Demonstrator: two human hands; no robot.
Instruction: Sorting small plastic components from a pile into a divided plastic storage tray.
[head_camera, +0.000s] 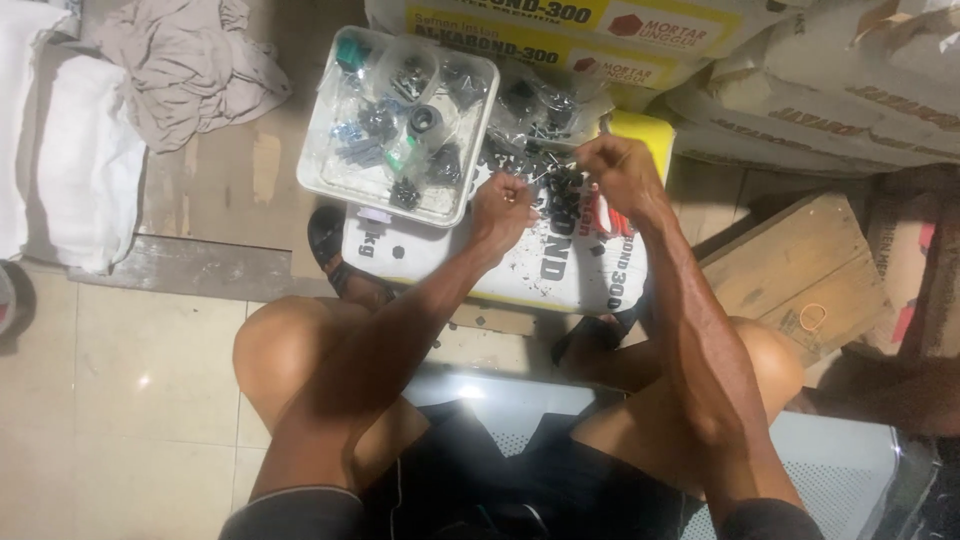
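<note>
Left to right: crumpled cloth on the floor; white tray of bagged dark small parts; left hand, grip closed in a fist, contents not discernible; right hand, fingers pinched on tiny dark pieces above a white sack; wooden crate.

A storeroom or building-supply workspace: stacked mortar sacks against the wall, a tiled floor, a wooden crate, and a white tray of bagged small hardware.
</note>
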